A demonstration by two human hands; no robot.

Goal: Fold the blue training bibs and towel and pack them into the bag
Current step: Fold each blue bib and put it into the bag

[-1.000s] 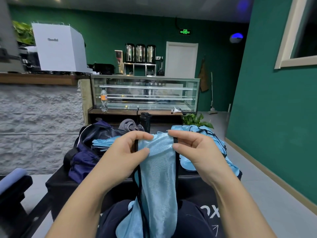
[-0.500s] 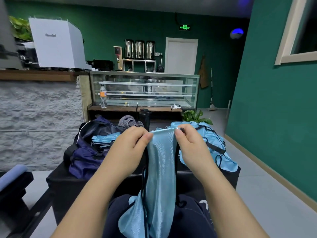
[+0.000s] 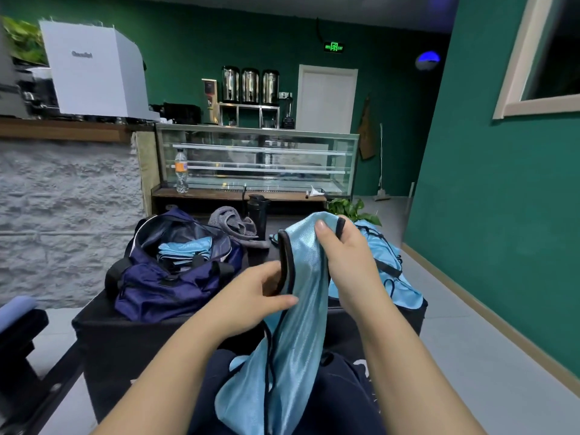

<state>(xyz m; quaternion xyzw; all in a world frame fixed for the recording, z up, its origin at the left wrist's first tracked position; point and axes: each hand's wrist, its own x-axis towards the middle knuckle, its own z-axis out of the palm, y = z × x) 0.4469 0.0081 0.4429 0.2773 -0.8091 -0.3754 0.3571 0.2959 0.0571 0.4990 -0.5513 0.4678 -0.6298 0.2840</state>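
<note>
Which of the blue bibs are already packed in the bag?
The folded bibs inside the open navy bag. Another bib is held by both hands, and the pile on the right lies unfolded.

Green walls (image 3: 486, 189) – glass display case (image 3: 257, 161), grey floor (image 3: 470, 334).

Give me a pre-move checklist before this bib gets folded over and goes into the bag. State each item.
1. Right hand grips the top of the held bib: ok.
2. Left hand has the bib's black-trimmed edge: ok, thumb and fingers pinch it.
3. Bib flat and untwisted: not ok, it hangs bunched into the lap.
4. Navy bag open: ok, folded blue cloth already inside.
5. Room left in the bag: cannot tell.
6. Other bibs waiting on the black table: ok, unfolded pile at right.
</note>
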